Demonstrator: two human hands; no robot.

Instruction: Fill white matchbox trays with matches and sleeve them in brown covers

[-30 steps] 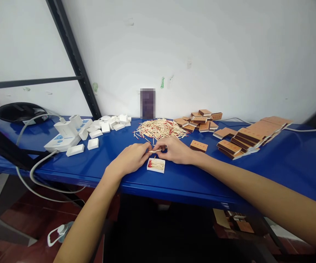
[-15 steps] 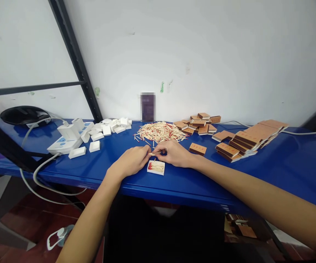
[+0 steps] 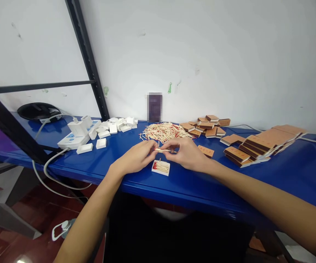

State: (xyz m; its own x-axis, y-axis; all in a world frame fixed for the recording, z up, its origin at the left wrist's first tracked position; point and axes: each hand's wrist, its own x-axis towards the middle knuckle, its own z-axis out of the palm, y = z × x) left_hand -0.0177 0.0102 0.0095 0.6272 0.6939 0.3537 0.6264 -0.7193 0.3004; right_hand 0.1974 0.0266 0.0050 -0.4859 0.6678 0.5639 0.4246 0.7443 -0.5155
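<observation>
Between the fingertips of my left hand and my right hand lies a small bunch of matches, held level. Both hands are closed in a pinch on it, the left at one end and the right at the other. Just below sits a white matchbox tray on the blue tabletop, partly filled with red-tipped matches. Behind my hands spreads a big heap of loose matches. One brown matchbox cover lies just beyond my right hand.
White empty trays are piled at the back left, near a power strip with chargers and cables. Brown matchbox covers are stacked at the right, with another pile behind. A dark upright box stands against the wall.
The view has swung slightly left, so everything sits further right. My hands have drawn a little apart, and more of the match bunch shows between them.
</observation>
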